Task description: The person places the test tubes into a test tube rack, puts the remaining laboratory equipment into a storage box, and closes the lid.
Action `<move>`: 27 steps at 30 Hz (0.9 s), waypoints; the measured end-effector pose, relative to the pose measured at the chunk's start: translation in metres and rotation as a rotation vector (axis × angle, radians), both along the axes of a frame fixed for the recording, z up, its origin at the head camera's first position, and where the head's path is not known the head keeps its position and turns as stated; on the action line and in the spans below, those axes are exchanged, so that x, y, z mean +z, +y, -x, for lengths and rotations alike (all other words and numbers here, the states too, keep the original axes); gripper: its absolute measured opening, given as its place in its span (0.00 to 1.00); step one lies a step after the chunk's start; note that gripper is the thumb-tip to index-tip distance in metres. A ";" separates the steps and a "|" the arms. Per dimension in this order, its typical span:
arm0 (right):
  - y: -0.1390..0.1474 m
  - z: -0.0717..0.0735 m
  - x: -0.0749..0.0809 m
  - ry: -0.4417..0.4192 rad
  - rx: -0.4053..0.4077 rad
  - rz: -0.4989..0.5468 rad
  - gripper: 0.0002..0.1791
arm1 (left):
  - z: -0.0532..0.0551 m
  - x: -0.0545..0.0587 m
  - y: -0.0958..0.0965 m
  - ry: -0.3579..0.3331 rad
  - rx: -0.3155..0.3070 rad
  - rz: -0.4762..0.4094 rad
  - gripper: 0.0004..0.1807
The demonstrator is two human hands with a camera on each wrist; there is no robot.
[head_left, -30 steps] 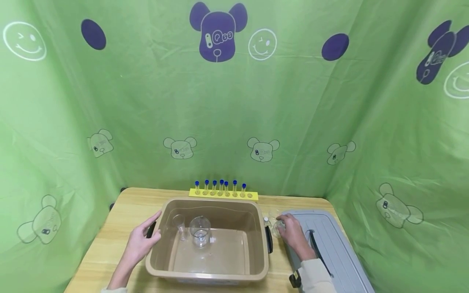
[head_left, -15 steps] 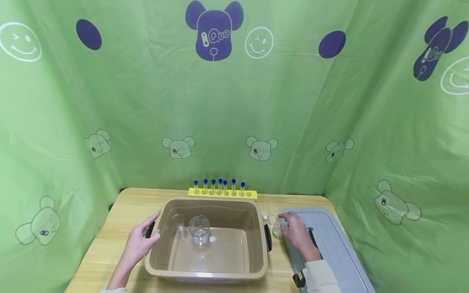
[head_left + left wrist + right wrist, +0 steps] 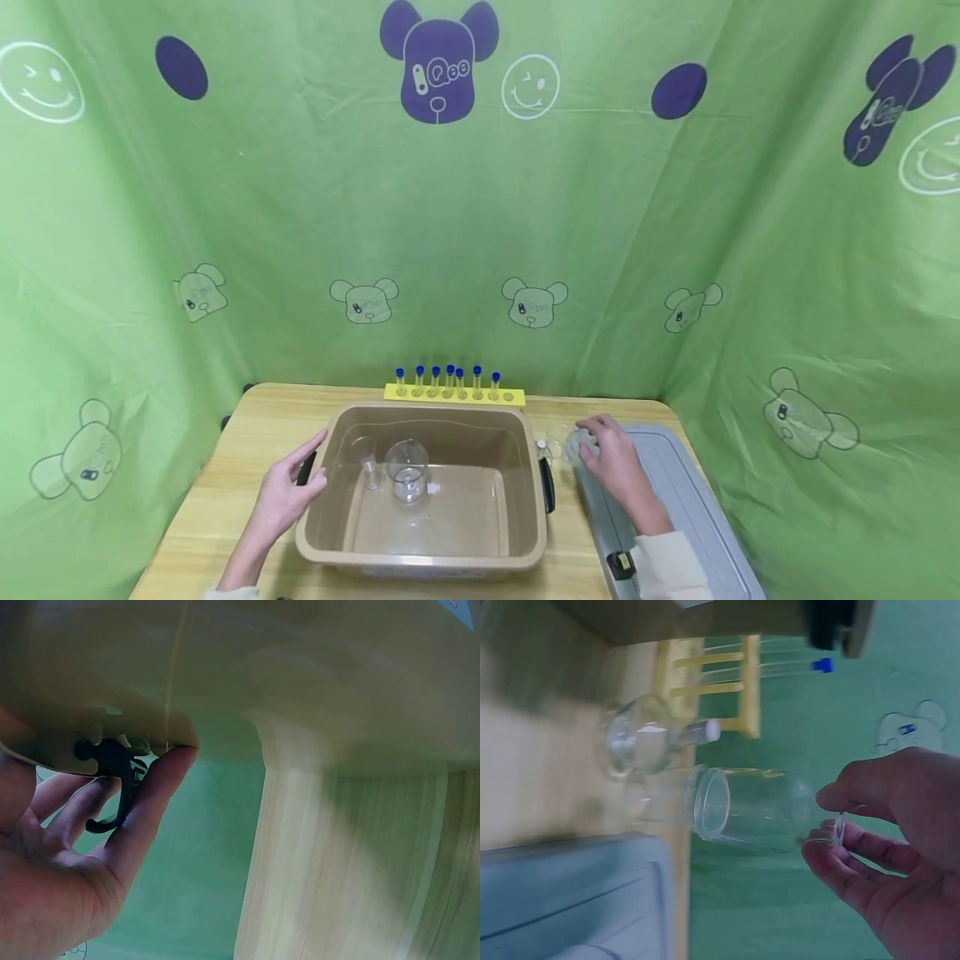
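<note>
Right hand (image 3: 617, 462) pinches a jar (image 3: 757, 810) toward the bench's (image 3: 243, 450) back right corner; left hand (image 3: 283, 497), fingers straight, maybe steadies the tub (image 3: 420, 562).

Left of the right fingers (image 3: 840, 876) stands a yellow rack (image 3: 517, 400) of blue-capped tubes (image 3: 450, 381); a grey lid (image 3: 693, 492) lies to their right, a green curtain (image 3: 450, 200) beyond.

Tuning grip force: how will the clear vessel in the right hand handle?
Likely stiff and fragile: the clear vessel looks like thin glass. Might slip: its walls look smooth, and the right hand pinches only its narrow end. Could swing or tilt, since its wide body extends well past that grip.
</note>
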State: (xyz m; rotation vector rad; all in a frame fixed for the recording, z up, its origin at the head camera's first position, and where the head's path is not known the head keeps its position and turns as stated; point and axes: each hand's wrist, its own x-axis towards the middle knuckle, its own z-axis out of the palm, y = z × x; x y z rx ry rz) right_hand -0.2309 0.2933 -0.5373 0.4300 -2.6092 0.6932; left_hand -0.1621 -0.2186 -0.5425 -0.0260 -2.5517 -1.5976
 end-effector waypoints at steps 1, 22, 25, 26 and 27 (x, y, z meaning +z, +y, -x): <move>-0.001 0.000 0.005 0.021 0.007 0.000 0.20 | 0.000 0.000 0.000 0.001 0.000 0.001 0.35; -0.032 -0.011 0.095 0.226 0.098 0.006 0.19 | 0.000 -0.001 0.000 0.015 0.000 0.007 0.35; -0.039 -0.013 0.106 0.221 0.109 0.004 0.19 | 0.000 -0.001 0.000 0.014 0.001 0.009 0.35; -0.042 -0.014 0.109 0.218 0.116 0.006 0.19 | 0.000 -0.001 0.001 0.014 0.002 0.012 0.35; -0.044 -0.014 0.113 0.216 0.123 0.006 0.19 | 0.000 0.000 0.001 0.013 0.003 0.013 0.35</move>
